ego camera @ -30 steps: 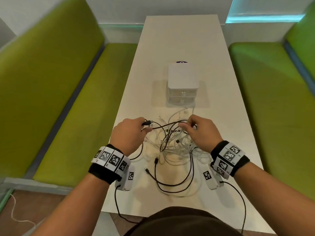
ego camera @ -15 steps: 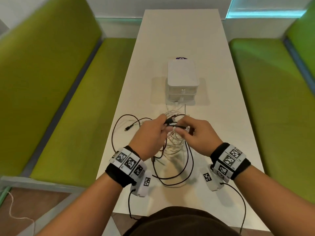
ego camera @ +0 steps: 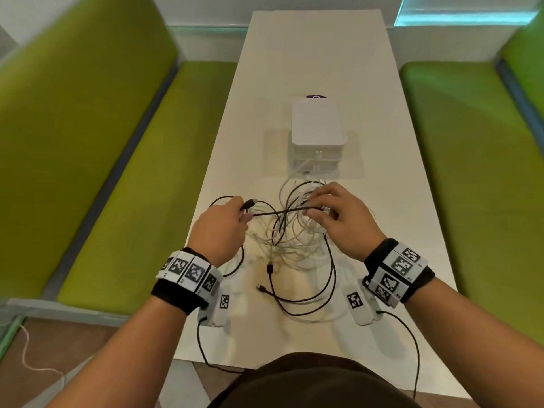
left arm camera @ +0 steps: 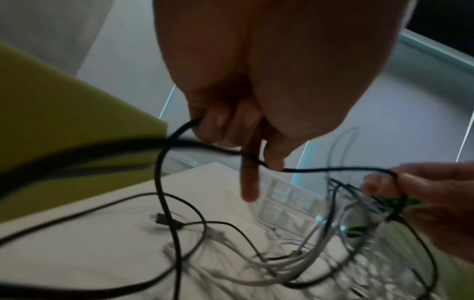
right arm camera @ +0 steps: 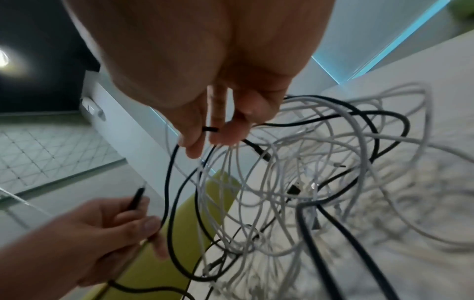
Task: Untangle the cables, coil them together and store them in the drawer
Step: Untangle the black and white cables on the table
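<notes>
A tangle of white cables [ego camera: 294, 245] and black cables [ego camera: 303, 301] lies on the white table [ego camera: 412, 231] between my hands. My left hand [ego camera: 223, 228] grips a black cable near its plug [ego camera: 249, 204], lifted a little above the table. From there a taut black strand [ego camera: 279, 212] runs across to my right hand [ego camera: 338, 219], which pinches it over the heap. In the right wrist view the black strand [right arm camera: 210, 129] passes between the fingertips [right arm camera: 195, 148]. The white drawer unit [ego camera: 316, 125] stands just beyond the cables, its drawers closed.
Green benches [ego camera: 132, 187] run along both sides of the narrow table. A loose black plug [ego camera: 260, 288] and another connector [ego camera: 269, 267] lie near the table's front. Wrist-camera leads [ego camera: 412, 343] hang off the near edge by my body.
My left hand has pulled away to the left with the black plug, stretching the strand between both hands. The right hand stayed over the heap.
</notes>
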`<control>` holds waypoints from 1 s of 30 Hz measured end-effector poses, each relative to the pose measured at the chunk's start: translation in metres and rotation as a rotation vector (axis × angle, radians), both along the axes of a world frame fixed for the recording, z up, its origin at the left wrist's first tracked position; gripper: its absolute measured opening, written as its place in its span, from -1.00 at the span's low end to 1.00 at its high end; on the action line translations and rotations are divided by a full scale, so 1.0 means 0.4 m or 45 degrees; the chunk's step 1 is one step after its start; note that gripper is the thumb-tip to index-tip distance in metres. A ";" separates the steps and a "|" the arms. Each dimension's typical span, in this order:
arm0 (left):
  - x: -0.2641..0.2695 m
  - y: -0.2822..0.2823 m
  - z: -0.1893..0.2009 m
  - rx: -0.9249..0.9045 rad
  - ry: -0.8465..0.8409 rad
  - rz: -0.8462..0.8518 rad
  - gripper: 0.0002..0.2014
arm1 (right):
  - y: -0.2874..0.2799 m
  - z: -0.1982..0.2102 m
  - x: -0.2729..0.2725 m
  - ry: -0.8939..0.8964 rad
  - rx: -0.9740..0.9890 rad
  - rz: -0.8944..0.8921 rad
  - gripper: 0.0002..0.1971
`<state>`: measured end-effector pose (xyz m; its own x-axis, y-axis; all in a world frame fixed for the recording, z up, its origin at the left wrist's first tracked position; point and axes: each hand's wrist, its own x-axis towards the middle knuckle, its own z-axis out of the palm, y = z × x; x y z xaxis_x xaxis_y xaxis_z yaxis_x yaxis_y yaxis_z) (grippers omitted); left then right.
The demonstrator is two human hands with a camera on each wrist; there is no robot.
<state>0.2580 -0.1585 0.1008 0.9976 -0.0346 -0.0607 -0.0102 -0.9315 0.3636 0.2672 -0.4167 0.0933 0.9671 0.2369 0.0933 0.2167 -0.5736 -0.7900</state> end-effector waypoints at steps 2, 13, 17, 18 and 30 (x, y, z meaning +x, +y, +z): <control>-0.014 -0.028 0.017 -0.143 -0.185 -0.065 -0.86 | 0.013 0.006 -0.002 0.066 -0.068 0.063 -0.87; -0.030 -0.142 0.048 -0.489 -0.117 -0.329 -0.75 | 0.015 -0.003 -0.022 -0.070 -0.225 0.040 -0.84; -0.028 -0.145 0.063 -0.435 0.050 -0.410 -0.68 | 0.005 -0.002 -0.029 -0.092 0.012 0.046 -0.88; -0.031 -0.150 0.064 -0.423 0.064 -0.431 -0.69 | 0.002 0.000 -0.029 -0.078 -0.019 0.067 -0.90; -0.044 -0.046 0.124 -0.656 -0.100 -0.201 -0.61 | -0.026 -0.025 -0.015 0.252 -0.260 0.025 -0.89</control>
